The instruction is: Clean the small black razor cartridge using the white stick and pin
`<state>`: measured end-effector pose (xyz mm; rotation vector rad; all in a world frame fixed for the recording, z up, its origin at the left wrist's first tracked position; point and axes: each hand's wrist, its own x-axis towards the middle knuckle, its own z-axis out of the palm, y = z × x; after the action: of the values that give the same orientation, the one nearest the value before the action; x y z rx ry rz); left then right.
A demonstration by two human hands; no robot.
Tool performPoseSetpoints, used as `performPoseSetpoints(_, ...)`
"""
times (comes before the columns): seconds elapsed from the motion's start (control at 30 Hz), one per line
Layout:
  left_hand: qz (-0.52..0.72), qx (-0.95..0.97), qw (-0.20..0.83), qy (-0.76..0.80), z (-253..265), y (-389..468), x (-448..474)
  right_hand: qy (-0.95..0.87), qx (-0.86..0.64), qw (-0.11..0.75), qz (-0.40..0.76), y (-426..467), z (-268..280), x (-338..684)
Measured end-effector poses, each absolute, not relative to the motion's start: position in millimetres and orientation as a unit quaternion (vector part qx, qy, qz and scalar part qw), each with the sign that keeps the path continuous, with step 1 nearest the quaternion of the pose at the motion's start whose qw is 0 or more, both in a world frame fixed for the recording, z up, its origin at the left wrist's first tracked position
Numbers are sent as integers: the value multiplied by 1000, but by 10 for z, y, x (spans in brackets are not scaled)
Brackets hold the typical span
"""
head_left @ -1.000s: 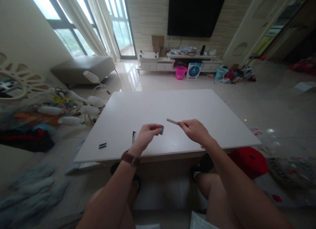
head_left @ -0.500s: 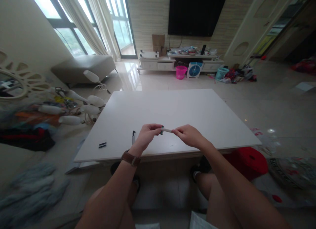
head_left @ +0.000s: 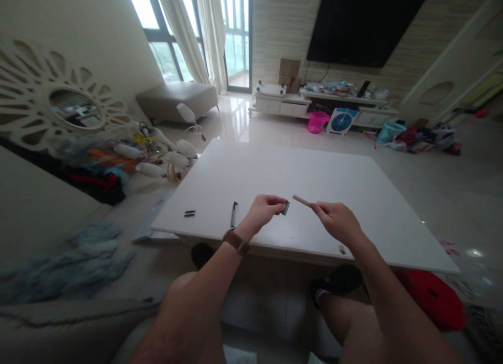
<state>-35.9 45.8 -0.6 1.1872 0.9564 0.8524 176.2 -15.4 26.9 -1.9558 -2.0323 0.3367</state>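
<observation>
Left hand (head_left: 264, 211) pinches a small green piece (head_left: 286, 208) above the table (head_left: 275, 170). Right hand (head_left: 335, 220) pinches a white stick (head_left: 302, 200), just beside the piece.

A white bench (head_left: 275, 170) fills the middle of the frame. Near its left edge lie a small black piece (head_left: 189, 213) and, right of that, a thin dark tool (head_left: 234, 213). At upper left a round mirror (head_left: 74, 106) in a white cut-out frame leans on the wall, with white lamp bulbs (head_left: 165, 154) on the floor below it. A pale blue heap (head_left: 66, 262) lies at lower left. At the top hang a dark television (head_left: 369, 23) and, under it, a pink basket (head_left: 316, 122). A red stool (head_left: 432, 298) sits at lower right.
</observation>
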Motion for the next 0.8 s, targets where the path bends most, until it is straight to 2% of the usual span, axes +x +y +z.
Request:
performPoseSetpoints(0.13,383,521,635,423,-12,466,-368,-725,-652,140,173,-147,234,1713)
performPoseSetpoints(0.3,388,515,635,425,-35,476,-361,-652,-732,162,111,-22,100,1883)
performPoseSetpoints(0.43,402,505,636,423,-21,486,-346,-650,-715,187,174,104,-170,1922)
performPoseSetpoints(0.63,427,488,642,409,-10,498,-329,-730,-642,123,200,232,-736,1458)
performPoseSetpoints(0.8,427,463,659,411,-32,488,-298,-756,-618,111,187,362,-943,1017)
